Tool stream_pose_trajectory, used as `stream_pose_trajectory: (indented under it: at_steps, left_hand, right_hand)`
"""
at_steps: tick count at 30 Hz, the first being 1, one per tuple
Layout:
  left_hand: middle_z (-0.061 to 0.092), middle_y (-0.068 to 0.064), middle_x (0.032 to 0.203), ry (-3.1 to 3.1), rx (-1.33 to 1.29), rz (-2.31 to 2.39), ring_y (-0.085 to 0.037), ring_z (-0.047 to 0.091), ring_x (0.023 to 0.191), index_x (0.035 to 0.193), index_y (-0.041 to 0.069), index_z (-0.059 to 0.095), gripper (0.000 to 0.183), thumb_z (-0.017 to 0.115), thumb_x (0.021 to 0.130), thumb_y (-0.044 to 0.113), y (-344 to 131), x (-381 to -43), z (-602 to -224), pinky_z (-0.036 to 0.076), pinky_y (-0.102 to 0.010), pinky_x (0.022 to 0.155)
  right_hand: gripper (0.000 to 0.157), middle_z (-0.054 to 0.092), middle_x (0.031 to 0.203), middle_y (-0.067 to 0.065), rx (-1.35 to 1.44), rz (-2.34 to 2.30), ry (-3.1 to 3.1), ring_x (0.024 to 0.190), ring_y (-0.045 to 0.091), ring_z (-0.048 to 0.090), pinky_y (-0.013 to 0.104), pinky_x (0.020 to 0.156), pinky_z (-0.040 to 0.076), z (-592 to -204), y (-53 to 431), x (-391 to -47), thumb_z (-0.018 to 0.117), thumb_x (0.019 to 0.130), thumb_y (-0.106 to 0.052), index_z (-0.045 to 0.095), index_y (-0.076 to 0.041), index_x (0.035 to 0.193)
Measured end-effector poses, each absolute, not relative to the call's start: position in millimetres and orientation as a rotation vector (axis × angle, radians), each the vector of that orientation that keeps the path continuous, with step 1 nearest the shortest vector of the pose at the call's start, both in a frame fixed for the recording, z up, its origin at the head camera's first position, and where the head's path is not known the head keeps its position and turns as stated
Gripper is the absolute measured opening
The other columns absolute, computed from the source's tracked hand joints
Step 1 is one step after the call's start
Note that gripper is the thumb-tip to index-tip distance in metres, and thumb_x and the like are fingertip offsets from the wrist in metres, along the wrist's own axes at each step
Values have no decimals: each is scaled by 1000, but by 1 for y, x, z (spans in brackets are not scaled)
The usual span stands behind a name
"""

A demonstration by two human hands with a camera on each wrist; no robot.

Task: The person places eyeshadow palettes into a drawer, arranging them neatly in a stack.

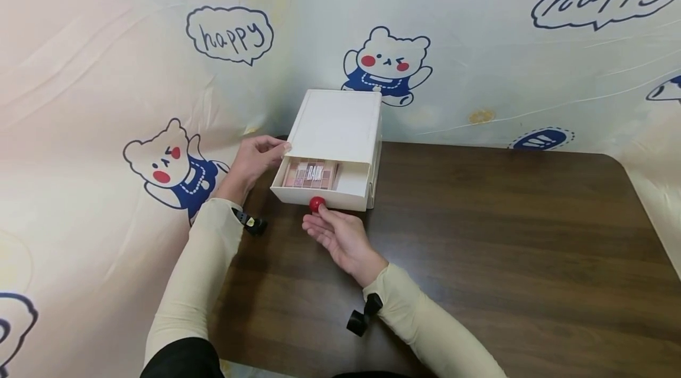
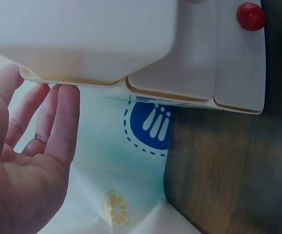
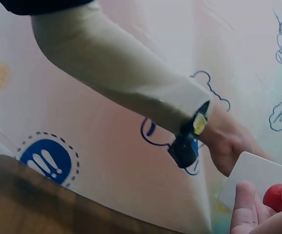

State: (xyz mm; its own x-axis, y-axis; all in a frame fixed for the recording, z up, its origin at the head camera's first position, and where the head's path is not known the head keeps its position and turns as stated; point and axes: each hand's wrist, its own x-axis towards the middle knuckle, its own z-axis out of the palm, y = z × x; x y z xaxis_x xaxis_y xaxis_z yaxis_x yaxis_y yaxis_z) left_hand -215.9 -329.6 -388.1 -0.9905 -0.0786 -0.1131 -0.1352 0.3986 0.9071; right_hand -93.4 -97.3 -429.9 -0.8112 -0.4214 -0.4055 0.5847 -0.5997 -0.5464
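Note:
A white drawer box [image 1: 336, 120] stands on the table, its top drawer [image 1: 298, 194] partly out. Inside that drawer lies a flat palette-like case [image 1: 310, 174] with a grid of pinkish brown squares, to the left. My left hand [image 1: 258, 160] touches the box's left side near the top; in the left wrist view its extended fingers [image 2: 65, 117] meet the box edge. My right hand [image 1: 344, 242] has its thumb against the round red knob [image 1: 317, 204] on the drawer front, while the other fingers extend below the knob. A lower red knob [image 2: 251, 16] shows in the left wrist view.
The dark brown wooden table [image 1: 505, 248] extends right of the box. A printed curtain [image 1: 479, 58] with bears and lettering hangs close behind the box and along the left. Each wrist carries a black strap mount [image 1: 250, 222].

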Motion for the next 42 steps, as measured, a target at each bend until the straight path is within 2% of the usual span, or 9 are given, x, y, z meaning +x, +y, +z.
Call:
stream_pose_trajectory:
  at_steps: [5, 8, 11, 14, 19, 29, 36, 38, 42]
  left_hand:
    - [69, -12, 106, 2583, -176, 1683, -22, 67, 90, 117, -1, 71, 40, 75, 93, 31, -329, -216, -386, 58, -40, 87]
    - [70, -9, 98, 2558, -161, 1707, -20, 69, 85, 116, -5, 70, 37, 74, 94, 24, -325, -213, -380, 60, -35, 80]
    - [70, -6, 90, 2545, -156, 1714, -18, 68, 82, 115, -7, 69, 34, 73, 95, 20, -319, -208, -369, 59, -28, 72]
    - [69, -4, 89, 2535, -153, 1726, -16, 67, 80, 113, -8, 69, 32, 73, 95, 18, -314, -202, -360, 58, -25, 71]
    - [69, -7, 96, 2494, -152, 1761, -16, 69, 84, 114, -8, 68, 33, 74, 94, 18, -312, -201, -358, 60, -28, 76]
    - [69, -10, 100, 2475, -153, 1794, -20, 71, 86, 114, -7, 69, 32, 74, 93, 17, -312, -203, -359, 59, -33, 80]
    - [68, -13, 106, 2488, -195, 1774, -21, 70, 89, 115, -2, 70, 34, 76, 92, 22, -318, -211, -372, 55, -44, 90]
    - [67, -13, 109, 2490, -199, 1784, -21, 70, 90, 114, 0, 71, 35, 77, 91, 25, -323, -214, -380, 55, -45, 90]
    - [67, -13, 111, 2499, -201, 1780, -22, 70, 91, 114, 1, 72, 39, 79, 89, 30, -328, -214, -386, 56, -42, 89]
  right_hand:
    - [36, 72, 104, 21, 347, -2395, 948, 88, 23, 72, 30, 82, 58, -428, -101, -111, 60, 103, -13, 55, 13, 128]
    - [32, 71, 107, 23, 364, -2413, 969, 88, 23, 72, 30, 82, 58, -426, -102, -121, 59, 103, -13, 58, 10, 125]
    - [30, 69, 112, 27, 381, -2424, 988, 89, 24, 72, 30, 81, 59, -424, -101, -131, 58, 104, -13, 59, 10, 124]
    - [32, 65, 120, 30, 394, -2431, 1002, 92, 25, 72, 30, 82, 58, -422, -101, -140, 58, 104, -13, 58, 10, 125]
    - [33, 58, 129, 34, 420, -2437, 1012, 96, 26, 71, 29, 82, 58, -420, -103, -153, 59, 103, -13, 58, 10, 127]
    - [33, 63, 123, 32, 429, -2446, 1034, 91, 25, 72, 31, 84, 58, -419, -102, -159, 59, 103, -12, 59, 11, 126]
    - [33, 59, 128, 33, 420, -2428, 1034, 117, 38, 62, 31, 85, 58, -421, -101, -160, 59, 103, -13, 59, 9, 129]
    - [34, 59, 129, 33, 419, -2419, 1040, 118, 38, 62, 31, 85, 58, -422, -100, -159, 60, 103, -13, 59, 9, 128]
    - [36, 60, 128, 33, 378, -2394, 1082, 104, 31, 69, 32, 87, 57, -422, -97, -155, 62, 102, -14, 59, 10, 128]
